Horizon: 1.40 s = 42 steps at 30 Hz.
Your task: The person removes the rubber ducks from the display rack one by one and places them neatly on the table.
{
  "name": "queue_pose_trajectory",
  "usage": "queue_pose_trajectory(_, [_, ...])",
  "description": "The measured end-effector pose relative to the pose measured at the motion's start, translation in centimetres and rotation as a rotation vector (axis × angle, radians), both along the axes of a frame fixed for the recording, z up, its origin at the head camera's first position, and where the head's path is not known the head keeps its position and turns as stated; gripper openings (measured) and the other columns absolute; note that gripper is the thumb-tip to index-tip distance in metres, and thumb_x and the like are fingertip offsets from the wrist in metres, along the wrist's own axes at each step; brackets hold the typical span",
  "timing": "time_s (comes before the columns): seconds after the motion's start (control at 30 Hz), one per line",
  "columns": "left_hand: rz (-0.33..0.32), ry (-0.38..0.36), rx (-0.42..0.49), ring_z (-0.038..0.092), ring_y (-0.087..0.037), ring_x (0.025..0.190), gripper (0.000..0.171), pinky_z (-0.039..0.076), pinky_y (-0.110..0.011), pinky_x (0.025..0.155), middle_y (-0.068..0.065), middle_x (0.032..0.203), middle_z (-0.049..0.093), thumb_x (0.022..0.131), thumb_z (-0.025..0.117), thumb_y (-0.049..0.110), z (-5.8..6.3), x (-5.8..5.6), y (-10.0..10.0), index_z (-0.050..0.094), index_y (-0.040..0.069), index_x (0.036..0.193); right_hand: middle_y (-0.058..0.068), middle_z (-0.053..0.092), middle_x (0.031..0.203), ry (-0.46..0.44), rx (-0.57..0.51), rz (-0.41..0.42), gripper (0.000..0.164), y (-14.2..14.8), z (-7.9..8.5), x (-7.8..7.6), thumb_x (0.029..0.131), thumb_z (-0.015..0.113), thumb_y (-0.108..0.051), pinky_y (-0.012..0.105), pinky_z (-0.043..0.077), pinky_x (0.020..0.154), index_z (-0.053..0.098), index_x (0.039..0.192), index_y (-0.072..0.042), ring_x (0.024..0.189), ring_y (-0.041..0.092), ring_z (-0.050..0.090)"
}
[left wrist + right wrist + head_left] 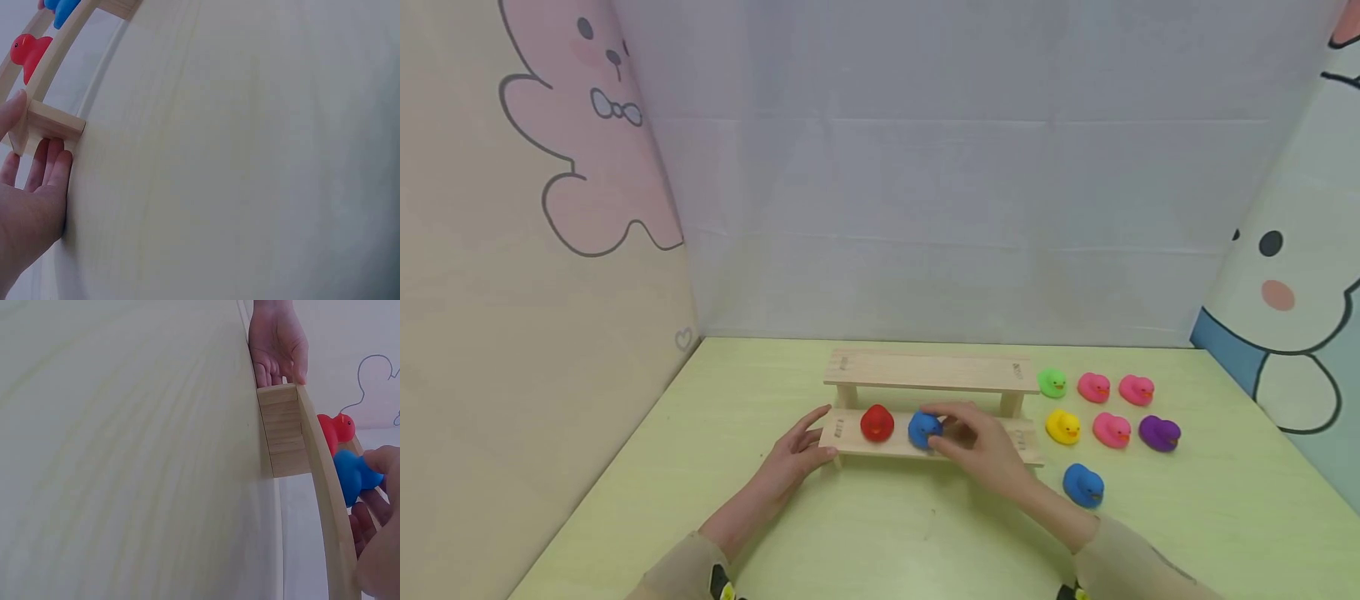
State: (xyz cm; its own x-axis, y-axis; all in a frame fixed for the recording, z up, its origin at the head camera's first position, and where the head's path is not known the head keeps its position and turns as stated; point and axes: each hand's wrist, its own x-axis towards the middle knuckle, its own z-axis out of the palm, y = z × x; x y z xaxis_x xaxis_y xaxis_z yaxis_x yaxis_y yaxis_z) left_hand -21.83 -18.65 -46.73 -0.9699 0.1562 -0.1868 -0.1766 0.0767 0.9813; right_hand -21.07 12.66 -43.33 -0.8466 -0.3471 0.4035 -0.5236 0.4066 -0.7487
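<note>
A two-step wooden shelf [930, 371] stands on the table, with a red rubber duck [877, 424] on the left part of its lower step. To the right of it is a blue rubber duck [925, 430], on the same step, pinched between the thumb and fingers of my right hand [981, 446]. My left hand [790, 458] holds the shelf's left end, its thumb at the front corner of the lower step. In the left wrist view, the fingers of that left hand [34, 200] lie against the end beneath the board.
Right of the shelf sit more rubber ducks: a green one [1052, 383], a yellow one [1063, 427], several pink ones [1112, 430], a purple one [1160, 433] and, nearer, another blue one [1083, 486]. A pale curtain [940, 183] hangs behind the table [880, 533].
</note>
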Motion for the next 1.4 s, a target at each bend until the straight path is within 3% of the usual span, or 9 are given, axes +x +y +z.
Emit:
queue_pose_trajectory(0.23, [0.008,-0.001,-0.016,0.058,-0.022,0.124,0.070,0.039,-0.049,0.113,-0.014,0.141,0.056,0.088,0.072,0.018,0.1,0.1,0.0,0.040,0.031,0.150,-0.001,0.072,0.117,-0.014,-0.012,-0.059,0.037,1.0,0.5,0.7,0.088,0.074,-0.020,0.021,0.054,0.078,0.067,0.125,-0.020,0.092,0.015,0.064])
queue_pose_trajectory(0.5, [-0.004,0.004,-0.012,0.058,-0.022,0.124,0.069,0.039,-0.048,0.113,-0.013,0.141,0.056,0.089,0.072,0.018,0.0,0.1,0.0,0.040,0.032,0.149,0.001,0.073,0.116,0.047,0.021,-0.115,0.038,2.7,1.1,1.4,0.086,0.076,-0.014,0.022,0.056,0.075,0.068,0.123,-0.018,0.091,0.015,0.065])
queue_pose_trajectory(0.73, [0.016,0.001,-0.010,0.059,-0.022,0.123,0.070,0.040,-0.047,0.112,-0.013,0.140,0.057,0.088,0.073,0.018,0.0,0.0,0.1,0.042,0.032,0.149,-0.001,0.072,0.113,0.026,0.043,-0.204,0.039,4.6,1.9,2.3,0.085,0.077,-0.016,0.020,0.055,0.074,0.067,0.123,-0.021,0.092,0.011,0.064])
queue_pose_trajectory(1.07, [0.022,-0.003,-0.011,0.058,-0.023,0.125,0.070,0.039,-0.049,0.113,-0.013,0.140,0.057,0.087,0.074,0.018,-0.1,-0.1,0.1,0.043,0.031,0.148,-0.002,0.073,0.115,0.181,0.092,-0.259,0.045,7.9,2.8,2.9,0.082,0.079,-0.012,0.023,0.054,0.072,0.068,0.124,-0.023,0.095,0.005,0.062])
queue_pose_trajectory(1.2, [0.023,-0.003,-0.007,0.058,-0.023,0.125,0.070,0.039,-0.049,0.113,-0.013,0.141,0.057,0.088,0.073,0.018,-0.1,0.0,0.1,0.042,0.031,0.149,-0.003,0.073,0.111,0.231,0.151,-0.292,0.048,9.2,3.4,3.0,0.079,0.082,-0.010,0.016,0.052,0.074,0.069,0.123,-0.023,0.094,-0.001,0.059])
queue_pose_trajectory(1.4, [0.020,-0.004,0.000,0.058,-0.022,0.125,0.069,0.039,-0.047,0.113,-0.013,0.140,0.057,0.088,0.073,0.016,-0.1,0.0,0.1,0.042,0.031,0.149,0.000,0.075,0.105,0.350,0.235,-0.267,0.054,11.1,4.1,3.3,0.070,0.085,0.000,0.007,0.048,0.073,0.071,0.118,-0.019,0.086,-0.007,0.059])
